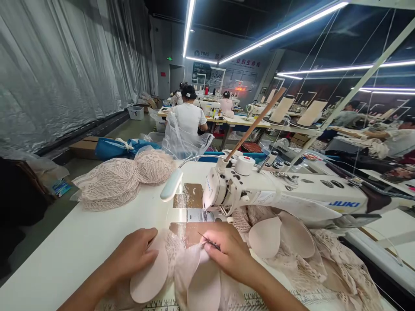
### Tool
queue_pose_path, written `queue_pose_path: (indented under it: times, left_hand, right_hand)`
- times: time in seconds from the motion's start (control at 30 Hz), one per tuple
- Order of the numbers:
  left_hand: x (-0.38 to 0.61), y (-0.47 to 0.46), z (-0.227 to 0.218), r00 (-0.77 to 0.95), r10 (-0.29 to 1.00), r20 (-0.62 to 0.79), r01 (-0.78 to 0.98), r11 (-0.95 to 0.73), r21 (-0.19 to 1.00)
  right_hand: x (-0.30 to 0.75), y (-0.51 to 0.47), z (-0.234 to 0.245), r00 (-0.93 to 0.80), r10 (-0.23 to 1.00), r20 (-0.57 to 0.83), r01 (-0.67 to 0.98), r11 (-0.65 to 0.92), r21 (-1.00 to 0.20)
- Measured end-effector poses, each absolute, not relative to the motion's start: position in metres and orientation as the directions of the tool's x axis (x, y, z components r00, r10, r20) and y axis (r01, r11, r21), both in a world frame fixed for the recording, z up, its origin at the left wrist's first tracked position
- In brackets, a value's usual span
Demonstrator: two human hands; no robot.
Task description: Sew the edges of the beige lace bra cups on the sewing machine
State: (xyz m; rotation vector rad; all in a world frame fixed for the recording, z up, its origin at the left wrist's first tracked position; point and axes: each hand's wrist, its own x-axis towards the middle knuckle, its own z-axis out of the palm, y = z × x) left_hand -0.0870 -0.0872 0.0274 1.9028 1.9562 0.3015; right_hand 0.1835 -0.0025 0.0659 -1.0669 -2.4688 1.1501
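My left hand lies with fingers curled over the left cup of a pale pink lace bra piece on the white sewing table. My right hand pinches a small dark pointed tool, perhaps snips or tweezers, against the lace between the cups, just in front of the needle plate. The right cup lies below my right hand. The white JUKI sewing machine stands straight ahead.
A stack of pink lace bra cups sits at the table's far left. More cups and lace lie under the machine arm on the right. A lamp bends over the plate. People sit at workstations ahead and right.
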Motion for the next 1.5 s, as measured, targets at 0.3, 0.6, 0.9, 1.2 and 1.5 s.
queue_pose_path:
  times: [0.3, 0.6, 0.9, 1.2, 1.5]
  left_hand:
    - [-0.044, -0.059, 0.04, 0.285, 0.941, -0.18, 0.532, 0.001, 0.847]
    - [-0.064, -0.038, 0.025, 0.25, 0.919, -0.304, 0.221, 0.252, 0.942]
    - [-0.062, -0.039, 0.02, 0.227, 0.918, -0.326, 0.213, 0.279, 0.936]
    - [-0.07, -0.042, 0.019, 0.25, 0.925, -0.288, 0.177, 0.248, 0.952]
    - [-0.057, -0.054, 0.033, 0.439, 0.858, -0.267, 0.298, 0.142, 0.944]
  right_hand:
    - [0.156, -0.002, 0.039, -0.723, 0.678, -0.134, 0.423, 0.281, -0.862]
    - [0.208, 0.009, 0.019, -0.604, 0.774, -0.19, 0.495, 0.177, -0.851]
    - [0.213, 0.009, 0.009, -0.595, 0.782, -0.188, 0.505, 0.181, -0.844]
    - [0.212, 0.007, 0.012, -0.598, 0.775, -0.206, 0.49, 0.15, -0.859]
    - [0.17, -0.001, 0.039, -0.705, 0.702, -0.101, 0.388, 0.263, -0.883]
